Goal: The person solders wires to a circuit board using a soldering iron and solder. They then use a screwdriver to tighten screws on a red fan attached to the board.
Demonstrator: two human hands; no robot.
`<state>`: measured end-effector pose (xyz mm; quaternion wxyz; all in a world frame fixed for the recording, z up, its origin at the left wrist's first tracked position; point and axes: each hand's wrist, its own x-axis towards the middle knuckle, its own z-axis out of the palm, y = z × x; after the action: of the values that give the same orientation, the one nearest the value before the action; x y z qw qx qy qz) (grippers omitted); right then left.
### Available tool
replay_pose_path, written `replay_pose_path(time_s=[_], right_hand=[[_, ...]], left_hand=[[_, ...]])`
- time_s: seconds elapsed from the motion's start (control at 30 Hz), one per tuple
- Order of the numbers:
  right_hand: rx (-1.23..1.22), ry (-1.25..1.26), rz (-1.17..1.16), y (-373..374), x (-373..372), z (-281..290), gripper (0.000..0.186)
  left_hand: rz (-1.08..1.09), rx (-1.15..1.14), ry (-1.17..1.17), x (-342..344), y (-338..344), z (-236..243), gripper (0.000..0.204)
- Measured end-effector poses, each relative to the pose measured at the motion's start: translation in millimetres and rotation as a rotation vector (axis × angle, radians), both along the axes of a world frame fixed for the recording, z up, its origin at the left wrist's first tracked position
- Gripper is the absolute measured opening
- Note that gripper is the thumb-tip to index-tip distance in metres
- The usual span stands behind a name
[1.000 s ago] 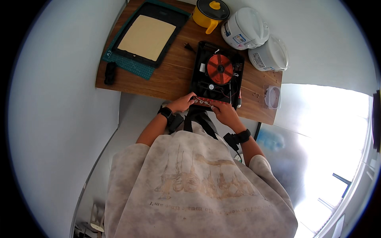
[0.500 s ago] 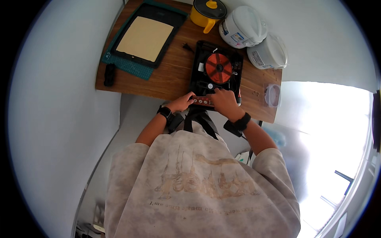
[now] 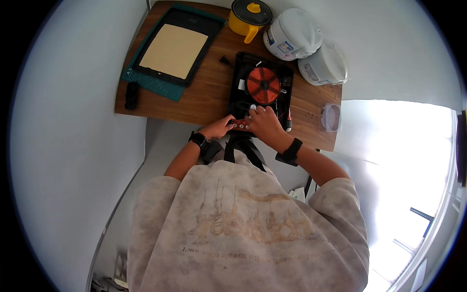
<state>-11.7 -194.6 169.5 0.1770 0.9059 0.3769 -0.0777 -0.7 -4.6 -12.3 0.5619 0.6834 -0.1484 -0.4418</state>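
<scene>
An opened black appliance housing (image 3: 237, 73) with a round red coil (image 3: 263, 85) sits at the table's front middle. My left hand (image 3: 219, 125) grips the left end of a red circuit board (image 3: 241, 124) with round white buttons, at the housing's front edge. My right hand (image 3: 267, 125) reaches over the board's right part with fingers curled near a small white round part (image 3: 253, 107); what it holds, if anything, is hidden under the fingers. A black plug (image 3: 224, 60) lies left of the housing.
The wooden table (image 3: 204, 104) also holds a teal mat (image 3: 160, 91) under a black tray with a cream sheet (image 3: 172, 51), a black object (image 3: 131, 95), a yellow pot (image 3: 245, 24), two white lidded containers (image 3: 292, 34) (image 3: 321, 65) and a clear box (image 3: 331, 117). Walls surround it.
My right hand has moved up onto the board and curled over it, hiding the thin item seen earlier. My left hand stays at the board's left end. The view has shifted slightly.
</scene>
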Motion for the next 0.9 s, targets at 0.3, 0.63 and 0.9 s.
replay_pose_path(time_s=[0.3,0.63,0.9], right_hand=[[0.193,0.293,-0.339,-27.0,-13.7,-0.8,0.037],[0.715,0.581,-0.727,-41.9,-35.8,-34.0,0.028],[0.804,0.629,-0.775,-38.1,-36.0,-33.6,0.027]], left_hand=[[-0.005,0.062,0.072,0.7,0.4,7.7,0.027],[0.001,0.050,0.131,0.3,-0.4,-2.1,0.030],[0.015,0.069,0.110,-0.5,0.3,2.7,0.032]])
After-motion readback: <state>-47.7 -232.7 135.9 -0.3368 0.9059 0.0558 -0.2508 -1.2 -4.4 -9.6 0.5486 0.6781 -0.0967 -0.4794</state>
